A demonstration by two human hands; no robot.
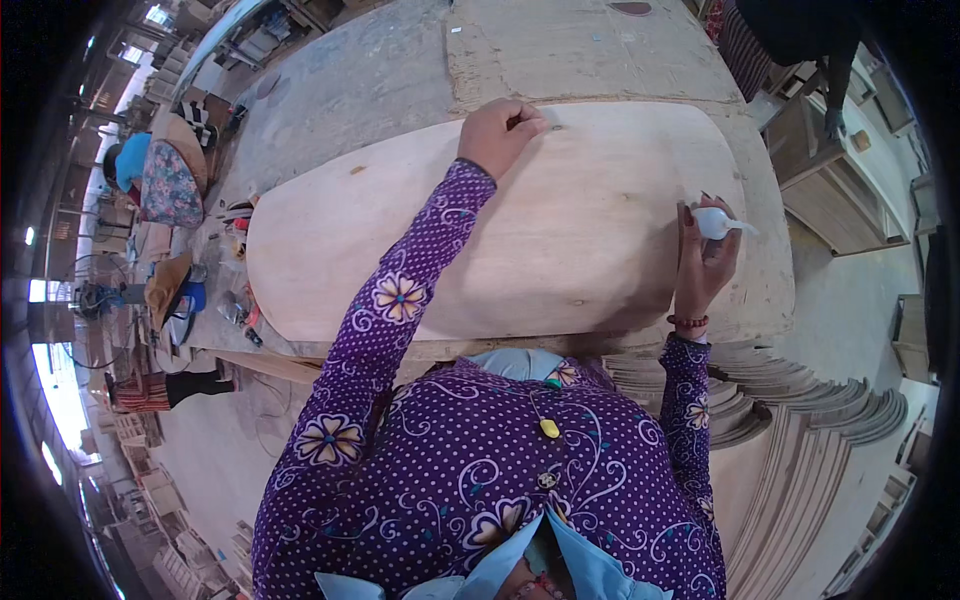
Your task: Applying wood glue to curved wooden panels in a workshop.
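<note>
Before me lies a large pale plywood panel (517, 232) with rounded ends and curved sides, a few small knots in its face. My left hand (499, 135) is curled into a loose fist over the panel's far edge, beside a small knot; nothing shows between its fingers. Near the panel's right end, my right hand (705, 259) grips a small white plastic squeeze bottle (711, 223). The bottle's thin nozzle points to the right. Whether that hand rests on the panel is hard to tell.
A worn wooden worktable (352, 90) carries the panel. Hand tools (244, 311) lie past its left end. Curved plywood pieces (795, 420) are stacked at lower right. A wooden cabinet (832, 172) and another person (795, 37) are at upper right.
</note>
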